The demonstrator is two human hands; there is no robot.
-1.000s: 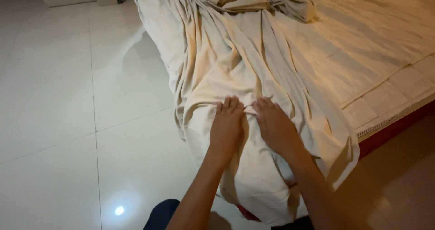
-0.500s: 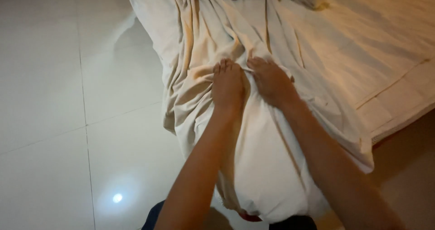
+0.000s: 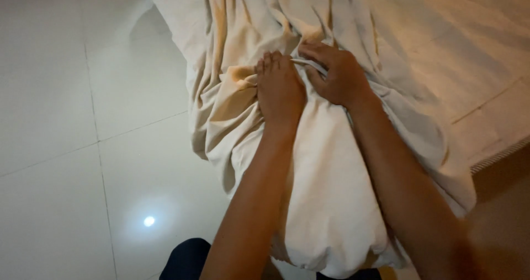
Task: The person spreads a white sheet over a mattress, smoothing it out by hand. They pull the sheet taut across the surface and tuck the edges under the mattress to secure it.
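Observation:
A cream bed sheet (image 3: 326, 203) hangs in folds over the corner of a bed and reaches down toward the floor. My left hand (image 3: 279, 87) presses on a bunched fold of the sheet, fingers closed around the cloth. Right beside it, my right hand (image 3: 337, 76) grips the same gathered fold, fingers curled into the fabric. The two hands touch each other at the top of the bed corner. The mattress (image 3: 464, 65) under the sheet stretches to the right.
White glossy floor tiles (image 3: 72, 147) lie left of the bed, with a small bright light reflection (image 3: 149, 221) on them. The bed's lower edge with piping (image 3: 499, 157) runs at the right. A dark bit of my clothing (image 3: 187, 260) shows at the bottom.
Both hands have moved farther up the sheet toward the top of the bed corner, gathering more cloth. The view has come closer to the bed.

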